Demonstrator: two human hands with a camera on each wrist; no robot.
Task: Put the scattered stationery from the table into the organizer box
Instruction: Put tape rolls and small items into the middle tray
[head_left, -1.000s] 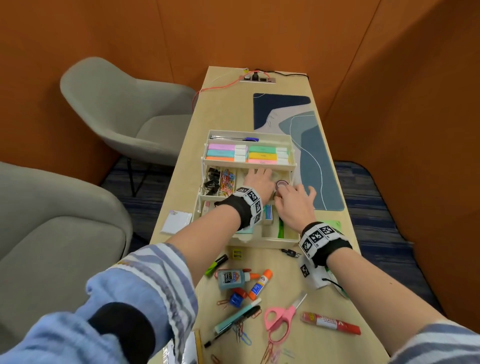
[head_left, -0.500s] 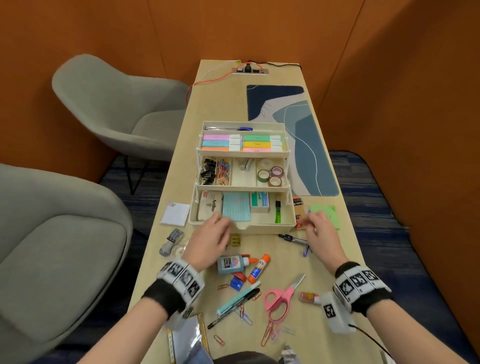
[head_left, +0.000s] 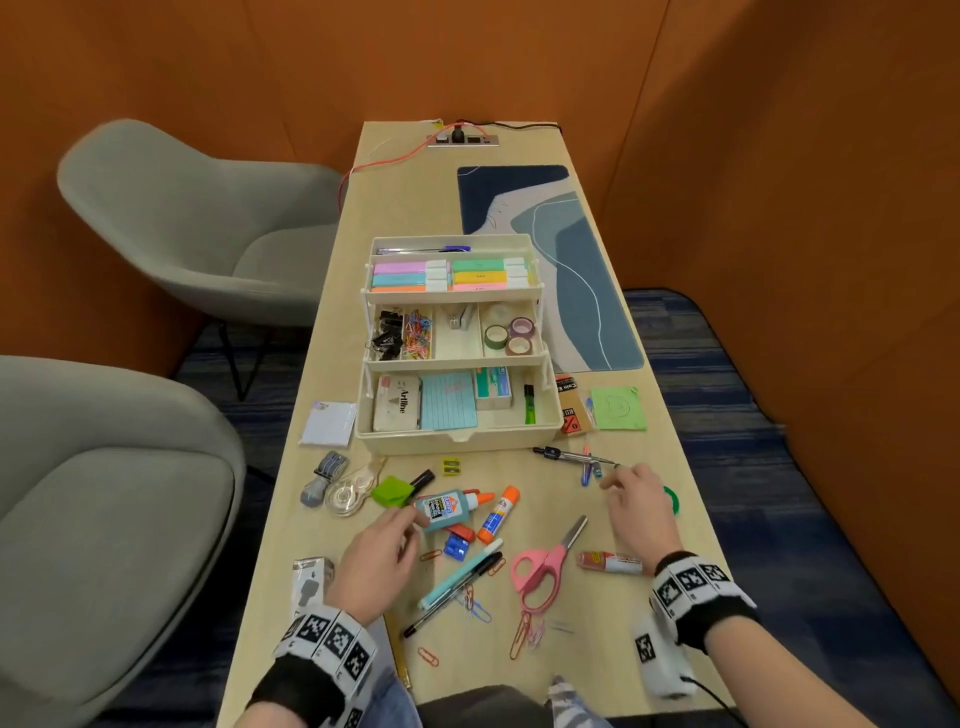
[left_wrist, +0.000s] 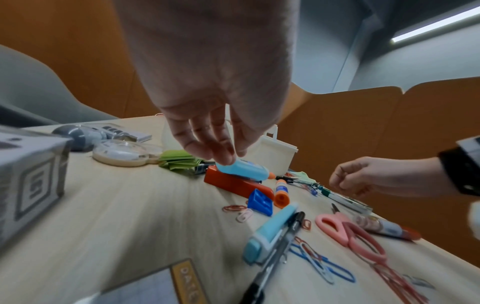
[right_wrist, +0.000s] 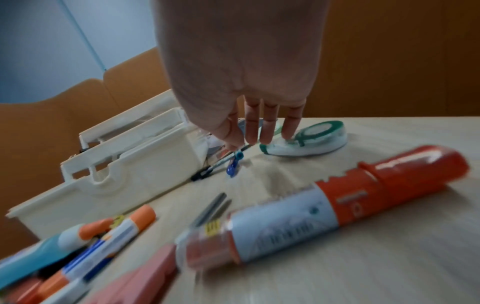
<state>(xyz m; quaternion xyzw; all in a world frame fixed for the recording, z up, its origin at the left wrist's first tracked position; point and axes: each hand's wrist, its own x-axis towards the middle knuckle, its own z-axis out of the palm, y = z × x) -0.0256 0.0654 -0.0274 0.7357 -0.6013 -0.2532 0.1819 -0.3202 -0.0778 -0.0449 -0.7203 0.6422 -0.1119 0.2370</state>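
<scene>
The cream organizer box (head_left: 457, 439) stands open in three tiers mid-table, part filled. Loose stationery lies in front of it. My left hand (head_left: 410, 519) reaches the blue glue bottle (head_left: 444, 509). Its fingertips (left_wrist: 226, 160) touch the bottle's (left_wrist: 244, 169) bottom end, which lies on an orange stapler (left_wrist: 233, 183). My right hand (head_left: 613, 480) hovers by the metal compass (head_left: 571, 457) with straight fingers holding nothing. Its little finger (right_wrist: 288, 133) touches the green correction tape (right_wrist: 311, 139). Close by lie a glue stick (head_left: 497, 514), pink scissors (head_left: 543, 569) and a red-capped glue tube (head_left: 610, 562).
Pens (head_left: 460, 574), a blue sharpener (head_left: 457, 546), paper clips (head_left: 475, 605), a clear tape dispenser (head_left: 348, 491) and a white note pad (head_left: 328, 423) lie scattered. A green sticky note (head_left: 618, 408) sits right of the box. Grey chairs (head_left: 182, 218) stand left; a desk mat (head_left: 571, 270) lies behind.
Both hands have pulled back from the box's middle tray toward me. The left has come down onto the glue bottle, the right to the compass and correction tape.
</scene>
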